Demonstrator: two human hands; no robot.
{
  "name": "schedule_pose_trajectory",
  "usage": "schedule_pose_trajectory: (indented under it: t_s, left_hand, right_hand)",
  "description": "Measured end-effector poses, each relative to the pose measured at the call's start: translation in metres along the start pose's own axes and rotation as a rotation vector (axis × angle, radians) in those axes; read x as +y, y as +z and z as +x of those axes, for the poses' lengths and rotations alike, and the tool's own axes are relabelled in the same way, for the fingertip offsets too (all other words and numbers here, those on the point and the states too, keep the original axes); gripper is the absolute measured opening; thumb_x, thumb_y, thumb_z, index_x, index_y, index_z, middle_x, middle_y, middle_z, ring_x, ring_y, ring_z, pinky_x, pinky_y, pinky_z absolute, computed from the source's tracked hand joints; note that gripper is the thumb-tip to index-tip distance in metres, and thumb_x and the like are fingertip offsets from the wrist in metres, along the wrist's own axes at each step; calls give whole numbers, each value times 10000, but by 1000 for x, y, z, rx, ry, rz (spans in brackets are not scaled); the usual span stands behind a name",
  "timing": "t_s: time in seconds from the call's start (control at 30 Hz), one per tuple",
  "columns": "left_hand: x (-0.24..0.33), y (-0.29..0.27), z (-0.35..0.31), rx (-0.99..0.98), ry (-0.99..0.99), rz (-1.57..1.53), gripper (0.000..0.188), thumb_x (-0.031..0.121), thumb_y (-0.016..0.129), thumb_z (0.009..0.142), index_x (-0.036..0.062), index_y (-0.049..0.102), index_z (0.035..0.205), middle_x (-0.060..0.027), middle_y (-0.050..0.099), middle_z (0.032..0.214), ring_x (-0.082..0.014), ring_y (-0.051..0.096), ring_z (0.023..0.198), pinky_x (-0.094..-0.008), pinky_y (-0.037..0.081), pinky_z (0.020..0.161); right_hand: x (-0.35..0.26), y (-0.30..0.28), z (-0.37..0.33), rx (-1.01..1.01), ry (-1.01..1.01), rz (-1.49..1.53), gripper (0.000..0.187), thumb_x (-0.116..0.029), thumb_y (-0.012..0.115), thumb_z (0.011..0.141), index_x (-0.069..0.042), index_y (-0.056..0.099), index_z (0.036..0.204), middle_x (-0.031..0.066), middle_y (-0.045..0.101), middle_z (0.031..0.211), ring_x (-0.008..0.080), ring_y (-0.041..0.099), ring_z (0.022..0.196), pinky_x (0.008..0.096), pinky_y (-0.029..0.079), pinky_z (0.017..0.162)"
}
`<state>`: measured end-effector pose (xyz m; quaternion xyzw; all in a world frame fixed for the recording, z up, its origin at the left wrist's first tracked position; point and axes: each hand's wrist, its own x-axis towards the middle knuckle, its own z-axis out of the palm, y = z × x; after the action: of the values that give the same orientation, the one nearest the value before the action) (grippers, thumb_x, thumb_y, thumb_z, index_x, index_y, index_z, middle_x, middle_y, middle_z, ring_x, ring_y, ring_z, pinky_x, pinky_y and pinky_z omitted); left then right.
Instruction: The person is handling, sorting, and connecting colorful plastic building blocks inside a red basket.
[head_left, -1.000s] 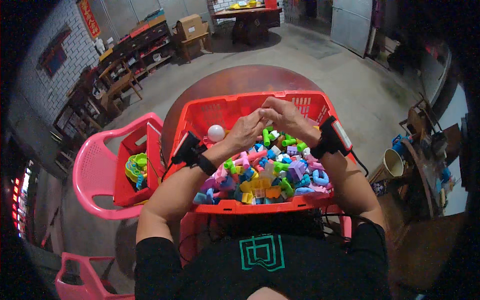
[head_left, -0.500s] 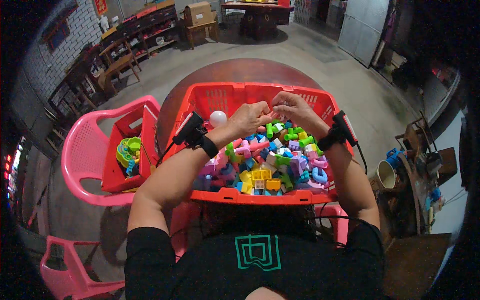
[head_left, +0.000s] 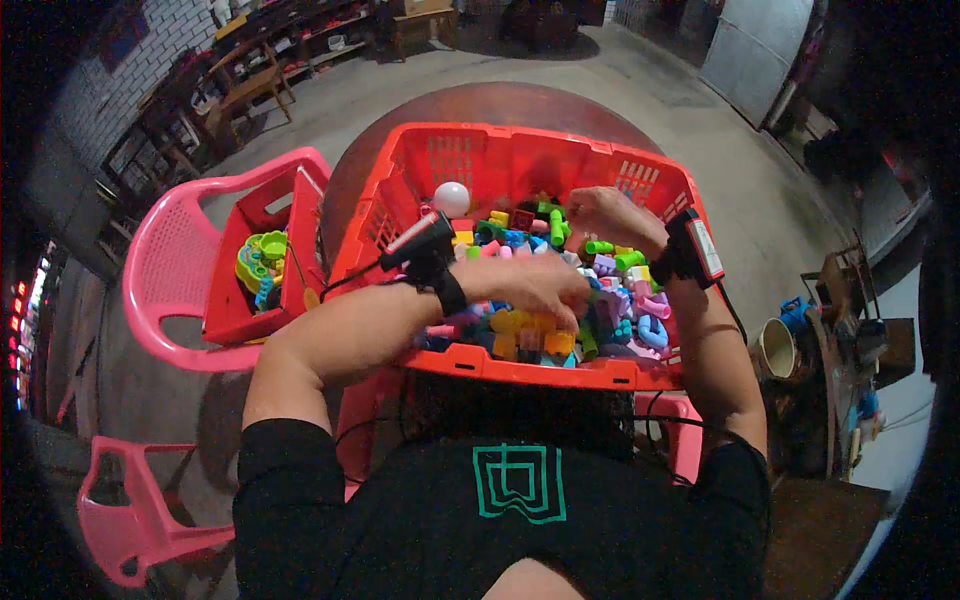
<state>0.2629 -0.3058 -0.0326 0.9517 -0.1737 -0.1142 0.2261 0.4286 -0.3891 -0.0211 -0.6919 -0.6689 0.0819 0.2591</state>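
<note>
A large red plastic basket (head_left: 470, 362) holds many mixed toy pieces. My left hand (head_left: 545, 285) is low over the near middle of the heap, its fingers apart and pointing down, slightly blurred. Just under those fingers lie yellow bricks (head_left: 510, 325). Farther back on the right, my right hand (head_left: 608, 212) is curled closed above the heap; what its fingers hold, if anything, I cannot make out. Green tube pieces (head_left: 630, 261) lie below it. A white ball (head_left: 452, 200) rests at the far left inside the basket, and a blue ring-like piece (head_left: 652, 332) at the near right.
The basket stands on a round dark wooden table (head_left: 520, 100). To the left, a pink plastic chair (head_left: 175, 250) bears a smaller red basket (head_left: 235, 325) with a green and yellow toy (head_left: 262, 255). Another pink chair (head_left: 135, 500) is lower left. A bucket (head_left: 777, 347) stands at right.
My hands were close together over the far middle of the basket. Now they are apart: the left has come down and nearer to the yellow bricks, while the right stays at the back right.
</note>
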Motion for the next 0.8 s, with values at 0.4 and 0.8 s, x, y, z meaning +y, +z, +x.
schedule_pose_trajectory:
  t_s: [0.4,0.8]
  left_hand:
    - [82,21,-25,-30,167,209,451,226,663,682,-22,434,983,-193,594,801,-382,608,755,-464,478,628]
    - [103,11,-15,-48,147,-40,512,189,694,657,-59,425,1015,-227,592,779,-413,591,803,-479,479,655]
  right_hand:
    - [-20,0,2,-44,98,57,143,-97,581,723,3,598,824,127,635,760,246,639,701,341,491,609]
    - [-63,-23,3,-431,-25,134,132,-54,554,743,19,575,851,135,651,758,226,637,696,344,472,600]
